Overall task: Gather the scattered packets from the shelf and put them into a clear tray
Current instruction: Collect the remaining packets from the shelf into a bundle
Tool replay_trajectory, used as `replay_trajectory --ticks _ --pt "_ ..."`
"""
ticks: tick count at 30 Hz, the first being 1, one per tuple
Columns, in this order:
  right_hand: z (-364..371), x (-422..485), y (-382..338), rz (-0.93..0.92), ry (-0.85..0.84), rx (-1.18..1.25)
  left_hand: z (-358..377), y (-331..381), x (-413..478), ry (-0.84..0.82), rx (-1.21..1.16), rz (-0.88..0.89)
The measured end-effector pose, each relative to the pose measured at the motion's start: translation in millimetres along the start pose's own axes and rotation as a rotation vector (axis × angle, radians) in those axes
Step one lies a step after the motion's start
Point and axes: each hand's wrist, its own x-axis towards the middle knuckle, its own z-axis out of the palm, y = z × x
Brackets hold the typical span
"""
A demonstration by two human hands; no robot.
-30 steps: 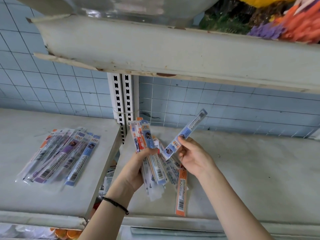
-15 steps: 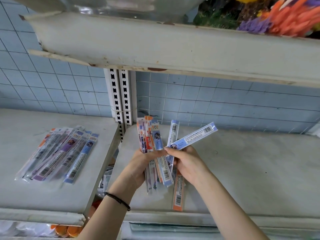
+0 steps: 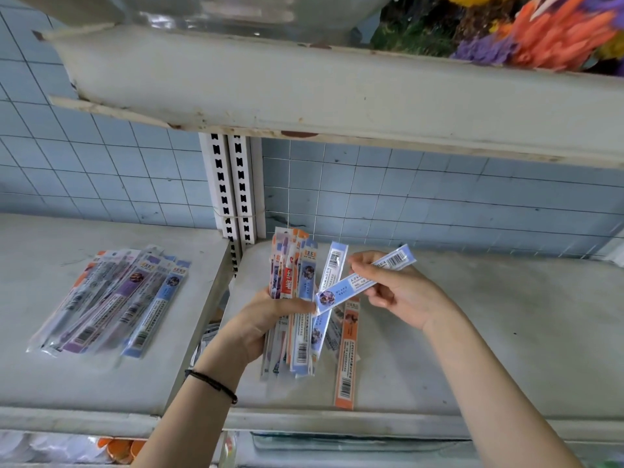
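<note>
A person's left hand (image 3: 266,319) clamps a fanned bundle of packets (image 3: 297,298) upright over the right-hand shelf (image 3: 506,332), thumb pressed across the front, while the right hand (image 3: 398,292) pinches a single blue packet (image 3: 366,278) between thumb and fingertips, tilted across the bundle's top. The packets are long, narrow, flat sleeves of glossy clear film with printed card backs and barcodes, in blue, orange and purple; such slick film likely slides easily, so the loosely splayed bundle could shed pieces from its lower end if the thumb eases off as the next one is fed in. An orange packet (image 3: 347,359) lies flat on the shelf just beneath the bundle, near the front lip, where a careless sweep could knock it off the edge. A second heap of packets (image 3: 111,298) rests on the left-hand shelf (image 3: 50,383), well apart and not yet gathered. The shelves are worn, chalky, painted boards, chipped along the edges, against a blue tiled wall (image 3: 405,197). No clear tray can be picked out with certainty.
</note>
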Motion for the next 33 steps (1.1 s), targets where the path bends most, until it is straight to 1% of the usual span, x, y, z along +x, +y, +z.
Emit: replay_trajectory --ticks 3,7,9,11,13,16,19,21,22,24,29,30,33 --pt "2.5 1.2 1.5 0.035 -0.010 0.032 2.2 -0.9 1.5 -0.047 0.053 -0.026" --pt "6.6 4.1 1.4 0.054 -0.030 -0.048 5.0 -0.9 1.7 -0.091 0.077 -0.043" --pt "6.1 6.0 1.2 0.030 0.033 -0.001 3.4 -1.2 2.2 -0.074 0.026 -0.031" --pt "1.7 9.5 2.3 0.012 0.178 0.114 0.8 -1.6 2.5 -0.020 -0.078 0.006" --pt "-3.8 11.7 2.2 -0.033 0.324 0.292 -1.9 -2.3 3.9 0.049 -0.209 0.047" --pt "-8.7 13.3 0.0 -0.116 0.472 0.507 -3.8 -3.4 5.3 0.108 -0.345 0.052" --pt "-5.5 13.9 -0.2 -0.189 0.512 0.715 2.0 -4.8 6.0 0.075 -0.414 0.003" --pt "1.2 16.3 2.8 -0.217 0.520 0.852 8.8 -7.4 8.3 0.060 -0.463 0.013" --pt "6.3 17.1 5.4 -0.213 0.519 0.881 13.0 -8.8 9.8 0.054 -0.470 0.029" --pt "18.5 18.3 13.3 -0.171 0.504 0.858 21.4 -9.9 11.8 0.035 -0.479 0.064" --pt "46.4 12.5 36.5 -0.008 0.382 0.559 34.7 -8.9 15.7 -0.012 -0.546 0.194" --pt "49.5 10.9 40.1 -0.007 0.348 0.523 34.7 -9.5 16.9 -0.005 -0.558 0.210" --pt "53.0 9.3 47.6 -0.079 0.250 0.482 31.1 -13.5 20.5 0.011 -0.596 0.233"
